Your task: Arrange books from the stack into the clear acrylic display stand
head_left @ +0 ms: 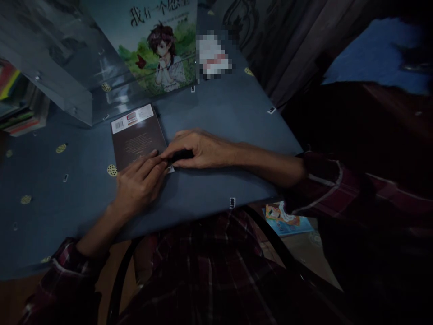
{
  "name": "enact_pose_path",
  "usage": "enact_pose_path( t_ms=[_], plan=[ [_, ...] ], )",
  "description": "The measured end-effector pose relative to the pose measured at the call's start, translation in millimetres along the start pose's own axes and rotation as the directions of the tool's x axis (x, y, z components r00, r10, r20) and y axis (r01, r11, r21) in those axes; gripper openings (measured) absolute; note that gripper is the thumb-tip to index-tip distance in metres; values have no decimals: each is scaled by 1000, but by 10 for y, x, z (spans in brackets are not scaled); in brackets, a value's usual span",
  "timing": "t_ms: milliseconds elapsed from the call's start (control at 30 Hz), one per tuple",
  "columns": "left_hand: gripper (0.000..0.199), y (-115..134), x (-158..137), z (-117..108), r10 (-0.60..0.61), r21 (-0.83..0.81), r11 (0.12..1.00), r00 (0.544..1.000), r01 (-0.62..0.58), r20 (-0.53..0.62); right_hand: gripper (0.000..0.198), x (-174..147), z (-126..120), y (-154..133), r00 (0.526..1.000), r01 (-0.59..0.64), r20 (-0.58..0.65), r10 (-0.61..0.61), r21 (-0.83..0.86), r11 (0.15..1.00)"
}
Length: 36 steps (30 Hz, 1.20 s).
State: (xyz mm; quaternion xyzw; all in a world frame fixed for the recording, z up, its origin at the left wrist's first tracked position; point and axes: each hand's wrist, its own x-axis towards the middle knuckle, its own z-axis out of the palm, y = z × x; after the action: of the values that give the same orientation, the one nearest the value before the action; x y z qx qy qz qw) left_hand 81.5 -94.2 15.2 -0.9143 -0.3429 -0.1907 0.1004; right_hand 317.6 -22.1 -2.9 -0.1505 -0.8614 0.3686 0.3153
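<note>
At ten o'clock in the head view, a dark book (137,142) lies on the bench (216,108), its barcode label (133,118) at the far end. My left hand (137,183) lies spread, gripping nothing, across its near end; my right hand (206,149) curls at the near right corner, and whether it pinches anything I cannot tell. Steady left pressure and light right fingertips should keep that corner neat. The bench is blue-grey with printed motifs; an illustrated cover (162,63) shows at eleven, a curtain (297,49) at one, the room dim.
</note>
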Motion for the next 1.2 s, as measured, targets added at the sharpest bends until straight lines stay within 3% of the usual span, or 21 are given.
enact_pose_path(
  t_ms=[300, 567, 1200],
  plan=[
    [18, 3, -22, 22, -6, 12, 1000, 1000, 6, -10, 26, 8, 3, 7, 1000, -9, 8, 9, -4, 1000],
    [22, -40, -65, 29, 2, -117, 993, 999, -6, -34, 24, 11, -1, 4, 1000, -10, 1, 10, -8, 1000],
    [17, -24, -55, 42, 12, -70, 997, 998, -17, -66, 25, 11, 29, 6, 1000, 13, -3, -14, -68, 998]
  ],
)
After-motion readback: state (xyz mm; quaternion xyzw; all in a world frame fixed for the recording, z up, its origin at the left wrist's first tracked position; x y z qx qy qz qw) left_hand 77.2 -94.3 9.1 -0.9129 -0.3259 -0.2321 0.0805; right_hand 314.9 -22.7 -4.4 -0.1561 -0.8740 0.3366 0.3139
